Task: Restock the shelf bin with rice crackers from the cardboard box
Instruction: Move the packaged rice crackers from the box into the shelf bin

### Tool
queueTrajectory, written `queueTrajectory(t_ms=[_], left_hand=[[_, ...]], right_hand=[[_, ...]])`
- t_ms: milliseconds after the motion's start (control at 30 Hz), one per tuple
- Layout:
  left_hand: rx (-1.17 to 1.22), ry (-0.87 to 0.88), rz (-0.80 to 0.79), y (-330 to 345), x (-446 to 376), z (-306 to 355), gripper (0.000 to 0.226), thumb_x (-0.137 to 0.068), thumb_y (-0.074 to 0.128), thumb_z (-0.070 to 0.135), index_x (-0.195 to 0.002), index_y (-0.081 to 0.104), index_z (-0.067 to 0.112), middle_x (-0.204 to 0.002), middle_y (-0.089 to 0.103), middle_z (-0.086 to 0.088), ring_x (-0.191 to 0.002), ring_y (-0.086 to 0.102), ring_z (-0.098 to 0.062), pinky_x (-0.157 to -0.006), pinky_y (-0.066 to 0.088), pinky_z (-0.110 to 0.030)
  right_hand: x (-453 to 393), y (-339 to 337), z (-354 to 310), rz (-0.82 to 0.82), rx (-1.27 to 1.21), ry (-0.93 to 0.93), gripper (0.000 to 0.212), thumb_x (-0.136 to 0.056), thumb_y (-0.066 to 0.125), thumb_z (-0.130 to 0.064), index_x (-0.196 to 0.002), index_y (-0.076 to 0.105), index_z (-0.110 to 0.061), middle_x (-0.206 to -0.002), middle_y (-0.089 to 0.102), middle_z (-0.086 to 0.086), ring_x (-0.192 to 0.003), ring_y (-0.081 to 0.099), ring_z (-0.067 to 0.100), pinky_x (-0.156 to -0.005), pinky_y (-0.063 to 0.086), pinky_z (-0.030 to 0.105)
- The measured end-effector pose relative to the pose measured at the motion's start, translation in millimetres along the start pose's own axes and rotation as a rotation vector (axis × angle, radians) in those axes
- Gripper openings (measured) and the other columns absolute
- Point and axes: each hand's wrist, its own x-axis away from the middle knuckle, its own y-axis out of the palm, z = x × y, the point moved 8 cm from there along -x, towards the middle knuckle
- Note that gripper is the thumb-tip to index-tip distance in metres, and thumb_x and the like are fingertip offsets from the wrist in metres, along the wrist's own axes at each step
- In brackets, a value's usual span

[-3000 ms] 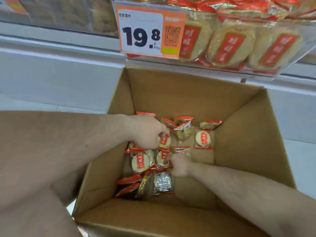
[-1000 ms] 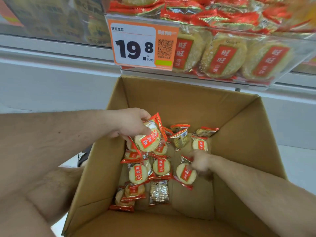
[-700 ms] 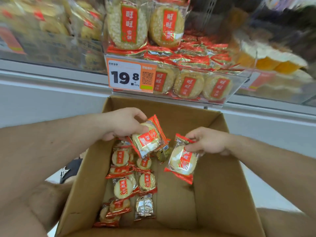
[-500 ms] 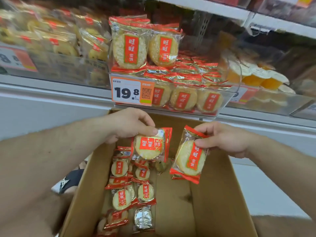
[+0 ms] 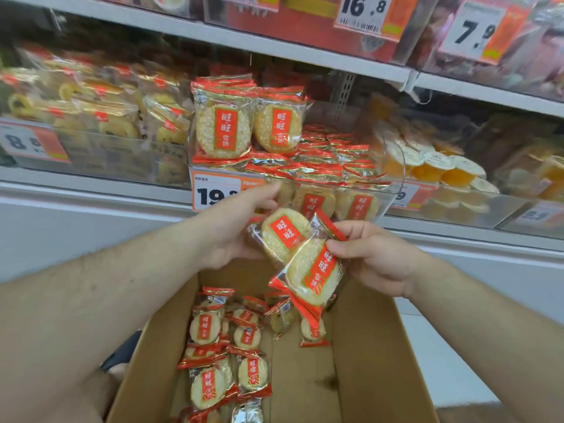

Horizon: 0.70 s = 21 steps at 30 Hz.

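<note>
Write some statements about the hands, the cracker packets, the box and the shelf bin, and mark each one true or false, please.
1. Each hand holds a cracker packet. True: the left hand grips the upper packet, the right hand pinches the lower packet.
2. The cardboard box is empty. False: many packets still lie in it.
3. The two held packets overlap. True.
4. The shelf bin has no crackers. False: it is already well filled.
5. The price tag on the bin begins with 19. True.

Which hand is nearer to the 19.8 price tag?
Left. The left hand overlaps the price tag's lower edge, fingertips before it; the right hand is lower, off to its right.
</note>
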Motion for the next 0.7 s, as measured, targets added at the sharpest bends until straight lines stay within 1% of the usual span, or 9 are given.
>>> queueTrajectory(t_ms=[100,167,267,333,400,467,567,633,700], left_hand=[[0.229,-0.050,-0.081,8.6,3.4,-8.1,0.043,-0.085,0.054,0.051,-0.106,0.064,0.014,-0.089,0.072,-0.010,-0.072,0.070,-0.025,-0.066,0.053,-0.040],[0.231,-0.013,-0.111,18.5,4.2,-10.9,0.033,-0.088,0.058,0.031,-0.112,0.063,0.009,-0.090,0.072,-0.009,-0.072,0.070,-0.022,-0.065,0.054,-0.039],[0.115,0.050,0.034,12.0,-3.4,-12.7,0.024,-0.093,0.061,0.012,-0.117,0.061,0.011,-0.095,0.074,-0.008,-0.080,0.068,-0.022,-0.067,0.056,-0.038],[-0.073,0.095,0.110,1.2,-8.2,-7.8,0.022,-0.091,0.067,0.018,-0.113,0.063,0.017,-0.097,0.072,-0.005,-0.082,0.065,-0.019,-0.065,0.053,-0.032],[-0.217,0.142,0.112,-2.8,-10.7,-0.6,0.022,-0.090,0.070,0.025,-0.109,0.064,0.014,-0.086,0.067,-0.002,-0.072,0.060,-0.015,-0.065,0.048,-0.030],[-0.280,0.179,0.077,-0.3,-11.7,5.6,0.030,-0.089,0.071,0.029,-0.114,0.065,0.016,-0.089,0.068,0.003,-0.078,0.061,-0.015,-0.073,0.046,-0.031],[-0.236,0.161,0.020,10.3,-12.4,4.4,0.038,-0.091,0.067,0.033,-0.125,0.064,0.016,-0.111,0.073,0.001,-0.100,0.064,-0.017,-0.084,0.044,-0.031],[-0.148,0.141,-0.021,21.0,-11.0,1.4,0.024,-0.097,0.058,0.029,-0.114,0.068,0.015,-0.107,0.074,-0.007,-0.094,0.061,-0.020,-0.080,0.042,-0.035],[-0.071,0.098,-0.052,29.9,-9.1,-1.6,0.025,-0.101,0.050,0.030,-0.106,0.069,0.016,-0.100,0.075,-0.006,-0.092,0.063,-0.024,-0.087,0.045,-0.039]], right_hand=[[1.5,-15.1,-2.5,0.119,-0.147,-0.044,0.037,-0.063,0.078,-0.014,-0.098,0.075,-0.004,-0.093,0.074,0.013,-0.083,0.070,0.021,-0.081,0.057,0.031],[4.0,-15.6,-2.4,0.147,-0.127,-0.035,0.035,-0.069,0.071,-0.011,-0.103,0.071,-0.003,-0.095,0.073,0.013,-0.084,0.069,0.022,-0.084,0.053,0.034],[9.2,-19.4,-8.6,0.223,0.059,0.001,0.026,-0.076,0.074,-0.006,-0.101,0.070,-0.008,-0.090,0.073,0.009,-0.080,0.068,0.021,-0.083,0.048,0.035],[13.6,-27.4,-23.6,0.306,0.170,-0.025,0.020,-0.083,0.066,-0.003,-0.102,0.069,-0.007,-0.088,0.074,0.006,-0.078,0.069,0.018,-0.075,0.054,0.028],[18.8,-31.1,-41.0,0.348,0.229,-0.062,0.016,-0.089,0.061,-0.001,-0.101,0.069,-0.005,-0.086,0.074,0.005,-0.075,0.069,0.015,-0.063,0.054,0.020],[21.5,-28.8,-49.8,0.337,0.248,-0.073,0.014,-0.091,0.059,-0.002,-0.099,0.070,-0.005,-0.088,0.075,0.008,-0.075,0.070,0.014,-0.060,0.053,0.018],[18.3,-19.4,-53.4,0.323,0.307,-0.098,0.014,-0.090,0.063,-0.005,-0.102,0.070,-0.003,-0.100,0.074,0.013,-0.086,0.070,0.021,-0.076,0.060,0.030],[15.8,-16.2,-56.9,0.372,0.385,-0.153,0.008,-0.088,0.067,-0.006,-0.095,0.072,-0.006,-0.096,0.074,0.011,-0.085,0.069,0.022,-0.084,0.058,0.039],[14.9,-15.2,-62.6,0.449,0.523,-0.218,0.004,-0.085,0.073,-0.010,-0.082,0.072,-0.012,-0.086,0.073,0.004,-0.079,0.068,0.017,-0.083,0.056,0.044]])
